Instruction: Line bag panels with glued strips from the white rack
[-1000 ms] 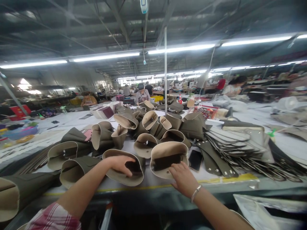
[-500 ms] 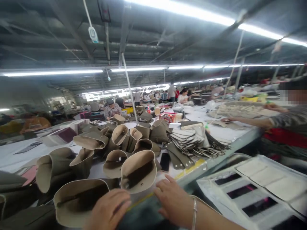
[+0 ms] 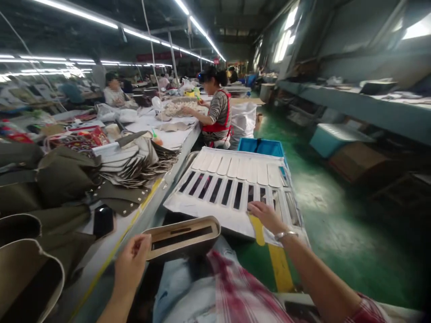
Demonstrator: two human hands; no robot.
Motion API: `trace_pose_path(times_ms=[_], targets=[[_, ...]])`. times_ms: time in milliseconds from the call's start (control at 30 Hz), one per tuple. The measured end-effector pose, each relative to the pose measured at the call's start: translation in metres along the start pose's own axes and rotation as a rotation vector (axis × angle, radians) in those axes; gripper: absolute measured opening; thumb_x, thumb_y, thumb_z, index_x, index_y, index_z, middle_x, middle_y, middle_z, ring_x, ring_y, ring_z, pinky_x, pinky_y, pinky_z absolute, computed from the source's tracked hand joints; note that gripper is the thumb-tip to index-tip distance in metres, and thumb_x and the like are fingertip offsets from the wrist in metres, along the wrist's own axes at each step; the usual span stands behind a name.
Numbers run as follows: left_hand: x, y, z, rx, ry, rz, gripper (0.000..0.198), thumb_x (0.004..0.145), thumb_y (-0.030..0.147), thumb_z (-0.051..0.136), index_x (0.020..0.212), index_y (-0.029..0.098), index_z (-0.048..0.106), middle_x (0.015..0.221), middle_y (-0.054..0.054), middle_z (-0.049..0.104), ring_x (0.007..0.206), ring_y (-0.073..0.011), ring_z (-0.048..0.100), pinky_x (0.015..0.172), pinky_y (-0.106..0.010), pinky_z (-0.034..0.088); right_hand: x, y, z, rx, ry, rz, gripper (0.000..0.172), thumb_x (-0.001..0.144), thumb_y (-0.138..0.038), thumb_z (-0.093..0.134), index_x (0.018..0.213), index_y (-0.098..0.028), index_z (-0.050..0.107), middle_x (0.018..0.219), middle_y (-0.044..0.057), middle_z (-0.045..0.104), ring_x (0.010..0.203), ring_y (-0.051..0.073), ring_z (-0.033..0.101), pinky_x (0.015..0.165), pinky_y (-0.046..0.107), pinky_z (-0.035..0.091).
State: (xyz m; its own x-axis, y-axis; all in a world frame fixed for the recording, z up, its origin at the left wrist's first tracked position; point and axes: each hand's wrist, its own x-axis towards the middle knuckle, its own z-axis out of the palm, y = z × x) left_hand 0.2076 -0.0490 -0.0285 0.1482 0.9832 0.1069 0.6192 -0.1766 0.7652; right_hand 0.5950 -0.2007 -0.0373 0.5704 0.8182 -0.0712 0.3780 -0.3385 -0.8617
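The left hand [image 3: 133, 253], at lower left of center, grips the left end of an open-topped bag body [image 3: 183, 238] between thumb and fingers. The bag body, beige-lined, lies at lower center with its opening facing up. The right hand [image 3: 266, 215], right of center, is positioned at the near edge of a white slotted tray [image 3: 208, 215]; its fingers are bent, and whether they hold anything cannot be determined. Left side of frame: a smartphone [image 3: 103, 220] rests beside studded olive straps [image 3: 123, 197], below a stack of flat panels [image 3: 126, 161].
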Motion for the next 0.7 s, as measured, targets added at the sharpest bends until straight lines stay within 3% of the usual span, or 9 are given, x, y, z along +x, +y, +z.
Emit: trace_pose_path(times_ms=[67, 167, 233, 300, 400, 500, 700], targets=[[0.006, 0.006, -0.001, 0.052, 0.111, -0.003, 0.038, 0.077, 0.056, 0.051, 0.084, 0.020, 0.059, 0.074, -0.001, 0.062, 0.071, -0.0191, 0.058, 0.069, -0.027, 0.046, -0.012, 0.021, 0.018, 0.172, -0.115, 0.089, 0.033, 0.087, -0.040, 0.043, 0.097, -0.012, 0.057, 0.096, 0.010, 0.063, 0.080, 0.016, 0.063, 0.073, 0.028, 0.050], [0.013, -0.001, -0.007, 0.143, 0.177, -0.013, 0.041, 0.074, 0.057, 0.053, 0.093, 0.020, 0.059, 0.077, 0.000, 0.061, 0.072, -0.0184, 0.058, 0.070, -0.027, 0.045, -0.021, 0.016, 0.048, 0.251, -0.241, 0.143, 0.038, 0.088, -0.046, 0.041, 0.102, -0.013, 0.055, 0.088, 0.007, 0.062, 0.067, 0.012, 0.061, 0.063, 0.024, 0.051], [0.020, -0.013, -0.011, 0.226, 0.071, -0.051, 0.051, 0.070, 0.059, 0.056, 0.104, 0.020, 0.056, 0.077, 0.000, 0.061, 0.070, -0.0192, 0.059, 0.068, -0.028, 0.046, -0.017, 0.000, 0.062, 0.178, -0.331, 0.138, 0.045, 0.087, -0.051, 0.042, 0.110, -0.014, 0.053, 0.074, 0.003, 0.060, 0.055, 0.011, 0.058, 0.054, 0.022, 0.048], [0.028, -0.022, -0.013, 0.263, -0.157, -0.087, 0.050, 0.072, 0.058, 0.053, 0.104, 0.020, 0.058, 0.075, -0.001, 0.063, 0.072, -0.0213, 0.061, 0.068, -0.029, 0.047, -0.008, -0.016, 0.072, 0.021, -0.435, 0.100, 0.048, 0.086, -0.050, 0.046, 0.116, -0.013, 0.050, 0.065, 0.001, 0.059, 0.047, 0.011, 0.055, 0.048, 0.021, 0.044], [0.037, -0.024, -0.013, 0.301, -0.419, -0.086, 0.036, 0.079, 0.048, 0.043, 0.086, 0.019, 0.063, 0.077, -0.005, 0.066, 0.083, -0.0244, 0.062, 0.071, -0.030, 0.047, 0.006, -0.034, 0.085, -0.276, -0.558, 0.020, 0.032, 0.086, -0.037, 0.046, 0.099, -0.011, 0.058, 0.060, 0.002, 0.059, 0.040, 0.011, 0.051, 0.043, 0.021, 0.039], [0.043, -0.019, -0.013, 0.431, -0.463, -0.110, 0.029, 0.080, 0.037, 0.040, 0.073, 0.018, 0.061, 0.068, -0.006, 0.065, 0.079, -0.0246, 0.062, 0.066, -0.030, 0.046, 0.015, -0.042, 0.095, -0.379, -0.623, -0.040, 0.026, 0.086, -0.023, 0.037, 0.078, -0.011, 0.059, 0.067, 0.007, 0.062, 0.039, 0.010, 0.050, 0.043, 0.021, 0.036], [0.047, -0.019, -0.009, 0.475, -0.461, -0.197, 0.026, 0.079, 0.027, 0.039, 0.062, 0.018, 0.057, 0.058, -0.002, 0.060, 0.064, -0.0191, 0.059, 0.057, -0.026, 0.042, 0.019, -0.042, 0.099, -0.432, -0.578, -0.176, 0.026, 0.084, -0.013, 0.033, 0.085, -0.012, 0.059, 0.082, 0.010, 0.066, 0.067, 0.016, 0.060, 0.058, 0.022, 0.040]])
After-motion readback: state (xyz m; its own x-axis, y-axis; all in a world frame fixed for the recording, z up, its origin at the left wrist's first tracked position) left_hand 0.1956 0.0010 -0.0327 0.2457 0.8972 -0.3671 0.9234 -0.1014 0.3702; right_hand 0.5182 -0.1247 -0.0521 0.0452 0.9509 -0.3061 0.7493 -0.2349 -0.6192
